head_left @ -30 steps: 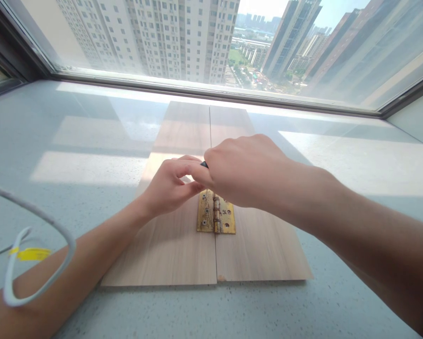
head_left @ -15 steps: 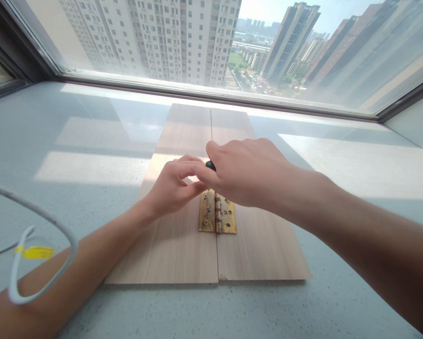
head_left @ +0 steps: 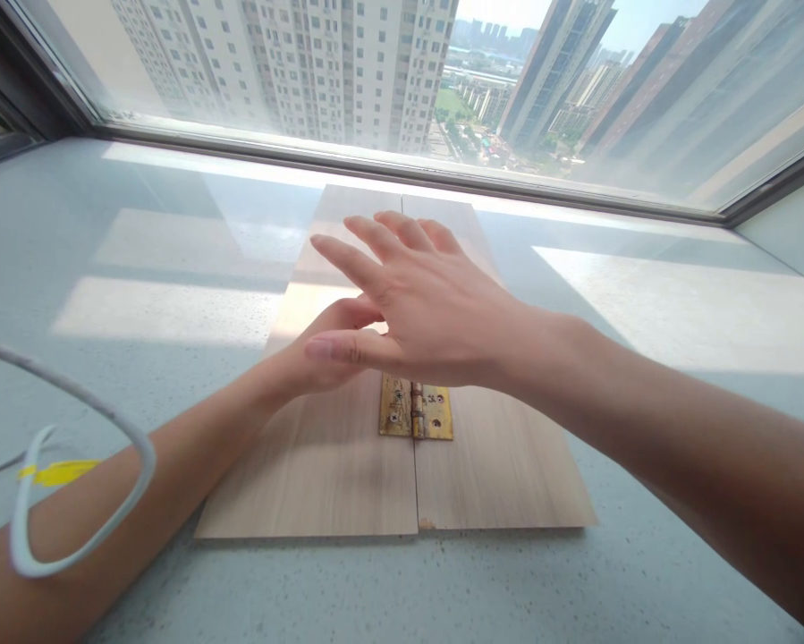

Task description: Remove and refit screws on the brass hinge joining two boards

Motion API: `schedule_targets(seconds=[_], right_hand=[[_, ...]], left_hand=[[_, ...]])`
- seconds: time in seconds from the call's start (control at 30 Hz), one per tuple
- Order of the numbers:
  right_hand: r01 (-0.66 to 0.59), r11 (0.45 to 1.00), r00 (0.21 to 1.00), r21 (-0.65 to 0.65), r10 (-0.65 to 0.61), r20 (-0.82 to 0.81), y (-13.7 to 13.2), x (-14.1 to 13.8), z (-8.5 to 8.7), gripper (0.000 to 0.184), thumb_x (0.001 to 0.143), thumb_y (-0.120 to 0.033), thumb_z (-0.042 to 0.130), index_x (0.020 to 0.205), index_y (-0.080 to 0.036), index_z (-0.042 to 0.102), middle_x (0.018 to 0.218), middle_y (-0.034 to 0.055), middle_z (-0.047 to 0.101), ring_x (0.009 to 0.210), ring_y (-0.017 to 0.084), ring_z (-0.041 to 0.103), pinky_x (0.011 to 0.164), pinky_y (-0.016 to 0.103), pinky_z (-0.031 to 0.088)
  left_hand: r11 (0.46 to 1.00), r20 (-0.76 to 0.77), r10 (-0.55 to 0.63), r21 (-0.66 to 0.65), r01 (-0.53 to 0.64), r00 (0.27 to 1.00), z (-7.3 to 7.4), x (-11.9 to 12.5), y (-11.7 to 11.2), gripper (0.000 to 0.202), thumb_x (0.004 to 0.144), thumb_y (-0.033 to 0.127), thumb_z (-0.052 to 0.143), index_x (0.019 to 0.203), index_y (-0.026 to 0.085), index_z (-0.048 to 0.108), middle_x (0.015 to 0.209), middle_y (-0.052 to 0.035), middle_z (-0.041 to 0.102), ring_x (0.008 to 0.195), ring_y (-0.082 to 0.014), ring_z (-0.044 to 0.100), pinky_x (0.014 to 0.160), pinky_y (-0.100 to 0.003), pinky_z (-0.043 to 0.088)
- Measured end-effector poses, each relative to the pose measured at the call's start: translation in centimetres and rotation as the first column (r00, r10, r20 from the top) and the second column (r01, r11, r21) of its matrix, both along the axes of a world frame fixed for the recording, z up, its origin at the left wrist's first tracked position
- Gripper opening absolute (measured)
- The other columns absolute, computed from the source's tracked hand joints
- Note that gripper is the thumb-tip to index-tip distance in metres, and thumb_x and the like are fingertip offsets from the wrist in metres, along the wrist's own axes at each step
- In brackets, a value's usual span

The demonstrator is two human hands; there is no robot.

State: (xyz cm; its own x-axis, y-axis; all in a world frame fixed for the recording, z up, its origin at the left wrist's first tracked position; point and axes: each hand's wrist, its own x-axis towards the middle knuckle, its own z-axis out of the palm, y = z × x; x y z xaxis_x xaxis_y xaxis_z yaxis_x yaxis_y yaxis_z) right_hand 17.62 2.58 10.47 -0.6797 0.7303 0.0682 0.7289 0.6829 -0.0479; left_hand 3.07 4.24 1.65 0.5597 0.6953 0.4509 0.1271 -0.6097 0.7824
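Two pale wooden boards, the left one (head_left: pixel 321 465) and the right one (head_left: pixel 502 465), lie side by side on a grey speckled sill. A brass hinge (head_left: pixel 423 413) with screws spans their seam. My right hand (head_left: pixel 435 313) hovers over the boards above the hinge, fingers stretched out and apart, holding nothing. My left hand (head_left: pixel 321 362) rests on the left board just left of the hinge, fingers curled. The right hand hides most of its fingers and whatever they hold.
A white cable (head_left: pixel 106 420) with a yellow tag (head_left: pixel 56 470) loops across the lower left, close to the camera. The window frame (head_left: pixel 442 179) runs along the far edge of the sill (head_left: pixel 643 322), with tower blocks beyond. A wall (head_left: pixel 791 241) stands at the far right.
My right hand was closed beside the left hand on a small black thing over the hinge. It has let go, opened wide and lifted. The black thing no longer shows.
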Motion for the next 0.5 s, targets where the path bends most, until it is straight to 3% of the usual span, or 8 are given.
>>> schedule_targets(seconds=[0.2,0.37,0.43,0.5], right_hand=[[0.004,1.000,1.000,-0.020,-0.004,0.001,0.8,0.0,0.2,0.086,0.085,-0.078,0.025,0.152,-0.024,0.023,0.158,0.0132,0.022,0.141,0.038,0.017,0.111,0.061,0.012],[0.006,1.000,1.000,-0.021,-0.006,-0.010,1.3,0.2,0.1,0.086,0.084,-0.078,0.028,0.151,-0.024,0.022,0.158,0.0133,0.022,0.141,0.039,0.018,0.110,0.064,0.013],[0.010,1.000,1.000,-0.027,-0.010,-0.011,1.4,0.2,0.0,0.088,0.083,-0.080,0.030,0.151,-0.024,0.023,0.158,0.0134,0.023,0.142,0.040,0.018,0.110,0.064,0.013],[0.016,0.999,1.000,-0.031,-0.016,-0.017,1.5,0.3,0.0,0.089,0.081,-0.081,0.030,0.151,-0.025,0.024,0.158,0.0129,0.023,0.142,0.040,0.018,0.110,0.065,0.013]], left_hand=[[0.966,-0.011,0.253,-0.043,-0.253,0.967,0.7,0.6,-0.4,0.008,0.079,0.018,0.065,0.075,0.016,0.071,0.082,-0.0033,0.071,0.082,-0.0186,0.066,0.064,-0.026,0.054],[0.997,-0.072,0.072,-0.034,-0.075,0.995,1.2,0.2,0.0,0.016,0.081,0.025,0.064,0.091,0.017,0.073,0.098,-0.0051,0.073,0.091,-0.0205,0.066,0.071,-0.027,0.055],[0.992,-0.068,0.118,-0.040,-0.121,0.991,1.2,0.2,0.0,0.016,0.080,0.026,0.063,0.087,0.015,0.074,0.091,-0.0048,0.074,0.086,-0.0195,0.067,0.066,-0.026,0.054],[0.965,-0.064,0.258,-0.039,-0.261,0.964,1.3,0.3,-0.1,0.014,0.077,0.025,0.066,0.081,0.014,0.074,0.083,-0.0044,0.074,0.080,-0.0193,0.067,0.062,-0.025,0.053]])
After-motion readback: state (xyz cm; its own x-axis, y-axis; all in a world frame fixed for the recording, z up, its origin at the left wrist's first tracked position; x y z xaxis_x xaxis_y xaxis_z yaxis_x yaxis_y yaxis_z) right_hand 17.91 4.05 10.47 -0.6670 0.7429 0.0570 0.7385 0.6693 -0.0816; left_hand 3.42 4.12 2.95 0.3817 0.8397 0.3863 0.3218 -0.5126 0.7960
